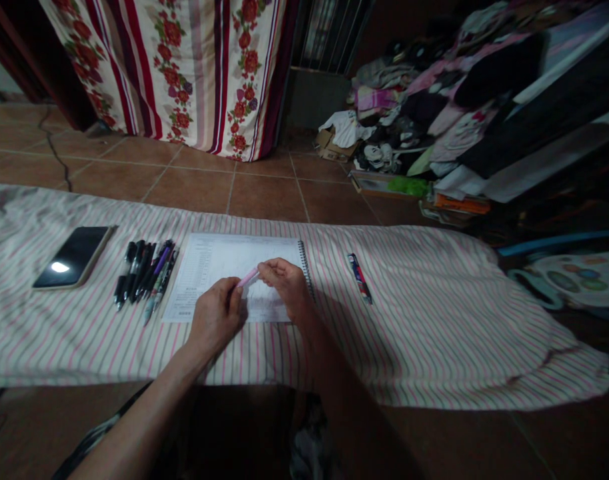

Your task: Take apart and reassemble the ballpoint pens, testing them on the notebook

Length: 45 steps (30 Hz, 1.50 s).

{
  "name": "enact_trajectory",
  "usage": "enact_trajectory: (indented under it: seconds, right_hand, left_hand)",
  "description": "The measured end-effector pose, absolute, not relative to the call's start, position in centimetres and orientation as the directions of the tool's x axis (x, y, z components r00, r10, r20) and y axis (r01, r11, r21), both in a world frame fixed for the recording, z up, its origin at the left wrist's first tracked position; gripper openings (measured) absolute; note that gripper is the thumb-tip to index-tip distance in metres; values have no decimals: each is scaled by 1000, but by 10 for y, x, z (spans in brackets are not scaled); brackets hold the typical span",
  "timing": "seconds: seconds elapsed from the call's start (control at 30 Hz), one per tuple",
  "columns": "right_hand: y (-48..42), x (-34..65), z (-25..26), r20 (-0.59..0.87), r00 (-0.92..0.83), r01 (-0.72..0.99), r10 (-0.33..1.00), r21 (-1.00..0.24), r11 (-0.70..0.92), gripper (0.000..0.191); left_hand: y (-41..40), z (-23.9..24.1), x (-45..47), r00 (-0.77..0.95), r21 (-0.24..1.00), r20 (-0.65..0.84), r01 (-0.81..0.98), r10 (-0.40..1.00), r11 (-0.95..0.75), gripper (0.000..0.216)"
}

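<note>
- The left hand (214,317) is closed, its fingers curled around the lower end of a pink pen-shaped stick (248,277); the stick is too small to tell whether it is a pen or a marker.
- The right hand (284,283) has its fingers bent toward the stick's upper end and touching or almost touching it. Whether this hand grips the stick cannot be told.
- Both hands and the stick are directly above a spiral notebook (224,250), with the stick over its middle. The wire binding runs along the notebook's right edge.
- A printed form (189,280) with a table of small text lies open on the notebook's left page.
- A bundle of pens (144,273) lies side by side just left of the notebook.
- A smartphone (73,257) in a tan case lies face up farther left of the notebook, beyond the pens.
- A single dark pen with red markings (359,278) lies right of the notebook, near its binding.
- A pink-striped cloth (59,340) lies under the notebook and spreads well out on both sides.
- Brown floor tiles (264,197) lie beyond the notebook, with a floral curtain (169,67) farther off and a heap of clothes (424,100) beyond it to the right.
</note>
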State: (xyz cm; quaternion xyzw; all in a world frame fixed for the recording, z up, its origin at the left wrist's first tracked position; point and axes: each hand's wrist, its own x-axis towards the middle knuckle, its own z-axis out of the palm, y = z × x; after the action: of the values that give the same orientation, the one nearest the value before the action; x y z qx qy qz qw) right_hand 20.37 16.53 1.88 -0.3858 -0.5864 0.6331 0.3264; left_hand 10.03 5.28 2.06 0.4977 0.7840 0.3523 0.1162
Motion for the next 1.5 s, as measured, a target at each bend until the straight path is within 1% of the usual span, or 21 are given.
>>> enact_trajectory:
  seconds: [0.13,0.23,0.3,0.43,0.63,0.77,0.83,0.9,1.03,1.17,1.23,1.3,1.4,1.5]
  right_hand:
    - [166,205,20,-110,-495,44,862,-994,-101,23]
    - [166,205,19,-104,-507,41,856,-994,-97,23]
    - [166,206,19,-102,-515,43,851,-995,-93,23]
    - [166,207,21,-55,-528,6,848,-998,-61,19]
    - [169,210,18,16,-550,10,835,-1000,26,15]
    - [169,209,15,1,-539,-26,843,-1000,-15,17]
    - [168,206,14,-3,-526,-47,850,-998,-33,22]
    - [168,204,13,-19,-506,-37,862,-998,-43,25]
    - [167,205,15,-69,-490,35,869,-998,-59,24]
    - [166,208,20,-91,-487,65,869,-996,-68,23]
    - [166,208,21,-85,-483,67,872,-996,-61,21]
    - [166,206,21,-66,-479,46,876,-998,-50,19]
    - [167,206,20,-56,-483,12,874,-998,-57,18]
    - [169,208,20,-45,-524,2,851,-999,-52,17]
  left_hand:
    - [52,20,101,-447,620,198,746,872,241,33]
    - [52,19,101,-434,624,213,750,875,220,32]
    - [52,19,101,-446,655,191,722,874,225,32]
    - [52,21,103,-485,740,96,619,869,263,31]
    - [53,23,103,-483,794,25,542,875,276,28]
    - [54,21,101,-465,845,2,474,885,246,27]
    - [54,20,101,-484,827,32,504,874,249,28]
    - [54,20,101,-503,782,84,569,860,256,30]
    - [53,20,103,-484,684,170,685,858,251,33]
    - [51,20,105,-469,636,166,723,868,269,34]
    - [51,21,106,-478,659,146,700,866,275,33]
    - [52,22,106,-494,708,111,648,862,280,31]
    - [52,23,106,-506,777,43,558,862,289,27]
    - [53,20,104,-487,859,-20,439,873,265,25]
